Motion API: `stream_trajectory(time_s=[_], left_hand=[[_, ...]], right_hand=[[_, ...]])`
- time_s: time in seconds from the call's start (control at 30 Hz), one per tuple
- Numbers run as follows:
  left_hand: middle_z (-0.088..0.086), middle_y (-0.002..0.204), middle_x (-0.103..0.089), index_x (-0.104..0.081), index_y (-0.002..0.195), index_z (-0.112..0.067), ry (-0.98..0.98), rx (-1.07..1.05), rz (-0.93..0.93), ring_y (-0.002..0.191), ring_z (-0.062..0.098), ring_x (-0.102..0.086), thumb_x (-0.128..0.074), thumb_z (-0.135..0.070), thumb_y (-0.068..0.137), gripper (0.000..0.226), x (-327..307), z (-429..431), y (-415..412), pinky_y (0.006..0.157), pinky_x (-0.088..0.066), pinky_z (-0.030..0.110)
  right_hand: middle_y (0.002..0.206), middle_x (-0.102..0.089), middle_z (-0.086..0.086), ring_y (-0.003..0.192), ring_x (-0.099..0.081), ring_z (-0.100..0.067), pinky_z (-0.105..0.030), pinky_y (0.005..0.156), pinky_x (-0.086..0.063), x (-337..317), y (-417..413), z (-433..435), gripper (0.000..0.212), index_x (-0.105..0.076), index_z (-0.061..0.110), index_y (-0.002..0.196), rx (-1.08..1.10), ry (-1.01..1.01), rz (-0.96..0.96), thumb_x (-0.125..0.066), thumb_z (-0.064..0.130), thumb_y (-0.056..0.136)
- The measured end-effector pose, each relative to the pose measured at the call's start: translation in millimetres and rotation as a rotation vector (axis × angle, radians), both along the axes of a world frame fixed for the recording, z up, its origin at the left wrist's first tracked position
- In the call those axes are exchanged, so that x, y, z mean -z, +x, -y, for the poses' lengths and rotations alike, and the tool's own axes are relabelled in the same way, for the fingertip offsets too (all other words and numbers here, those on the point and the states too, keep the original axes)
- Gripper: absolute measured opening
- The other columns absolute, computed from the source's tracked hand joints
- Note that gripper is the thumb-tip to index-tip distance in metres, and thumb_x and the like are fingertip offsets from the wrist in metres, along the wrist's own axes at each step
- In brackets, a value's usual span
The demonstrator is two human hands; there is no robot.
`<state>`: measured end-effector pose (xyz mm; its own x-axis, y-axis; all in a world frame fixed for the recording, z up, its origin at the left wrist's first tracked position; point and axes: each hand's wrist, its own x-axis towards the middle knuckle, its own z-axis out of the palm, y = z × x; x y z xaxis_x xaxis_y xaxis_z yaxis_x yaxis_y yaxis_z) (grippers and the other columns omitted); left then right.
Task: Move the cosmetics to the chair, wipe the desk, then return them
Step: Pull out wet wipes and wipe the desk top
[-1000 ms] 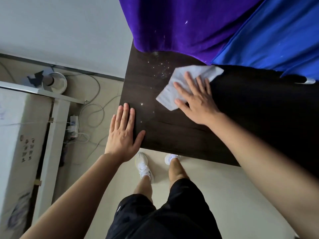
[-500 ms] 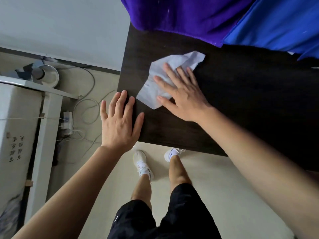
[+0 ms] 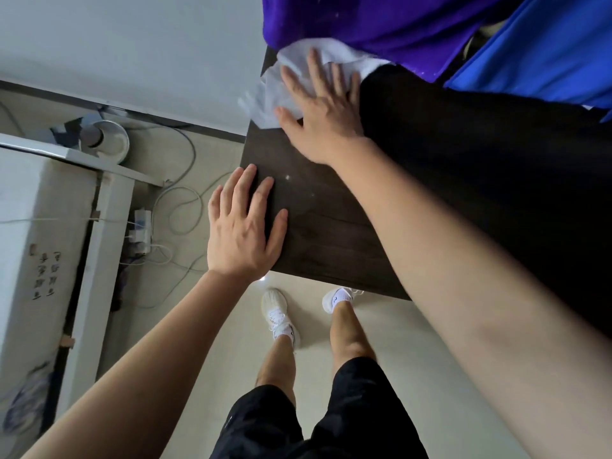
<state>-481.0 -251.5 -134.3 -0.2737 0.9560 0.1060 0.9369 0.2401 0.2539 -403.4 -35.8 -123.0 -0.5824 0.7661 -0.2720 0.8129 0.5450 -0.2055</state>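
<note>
Pressing the wipe [image 3: 268, 91] into the far-left corner of the table [image 3: 331, 226], my right hand [image 3: 323, 117] lies spread; left hand [image 3: 243, 236] rests flat nearer me. Unwiped surface probably extends rightward.

A purple cloth [image 3: 381, 24] hangs against a blue cloth [image 3: 546, 54] at upper right, and on the pale floor [image 3: 414, 342] at left a white power strip [image 3: 141, 231] lies among looping cables [image 3: 185, 207] beside a white box [image 3: 36, 226] with dark writing, a round metal dish [image 3: 107, 140] near the wall [image 3: 132, 44]
</note>
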Motion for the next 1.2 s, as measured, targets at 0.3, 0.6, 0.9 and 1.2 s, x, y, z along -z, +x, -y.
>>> stream_trajectory(time_s=[0.3, 0.6, 0.9, 1.2], left_hand=[[0.013, 0.152, -0.04, -0.05, 0.139, -0.013, -0.002, 0.004, 0.054, 0.144, 0.032, -0.031, -0.045, -0.048, 0.098, 0.054, 6.2, -0.2, -3.5, 0.109, -0.03, 0.045], [0.014, 0.162, -0.022, -0.032, 0.151, -0.007, -0.033, -0.039, 0.283, 0.149, 0.029, -0.019, -0.037, -0.057, 0.098, 0.073, -6.3, 1.5, -5.5, 0.12, -0.019, 0.04], [0.004, 0.167, 0.002, -0.008, 0.159, -0.02, -0.256, 0.001, 0.295, 0.153, 0.019, 0.006, -0.024, -0.062, 0.098, 0.076, -4.9, 39.2, -44.3, 0.122, -0.007, 0.046], [0.0, 0.167, 0.001, 0.008, 0.156, -0.03, -0.357, -0.003, 0.337, 0.153, 0.019, 0.008, -0.017, -0.058, 0.102, 0.066, 1.7, 49.6, -41.8, 0.122, -0.003, 0.046]], right_hand=[[0.169, 0.005, -0.002, 0.153, -0.01, -0.036, -0.055, 0.123, -0.003, 2.4, 153.7, 45.5, 0.065, -0.009, 0.046, 0.157, 0.02, 0.018, 0.024, -0.025, 0.069, 0.098], [0.168, 0.01, -0.009, 0.152, -0.002, -0.043, -0.062, 0.12, 0.003, 4.4, 39.7, 24.2, 0.068, -0.006, 0.041, 0.158, 0.037, 0.008, 0.024, -0.023, 0.066, 0.098], [0.169, 0.005, -0.003, 0.153, -0.01, -0.038, -0.051, 0.124, 0.003, 2.2, 117.0, 157.3, 0.066, -0.013, 0.041, 0.159, -0.308, -0.044, -0.028, -0.028, 0.066, 0.099], [0.167, 0.017, -0.006, 0.152, 0.006, -0.045, -0.055, 0.122, 0.007, 0.2, 58.8, 50.3, 0.068, 0.004, 0.046, 0.157, -0.024, -0.016, 0.065, -0.016, 0.071, 0.096]])
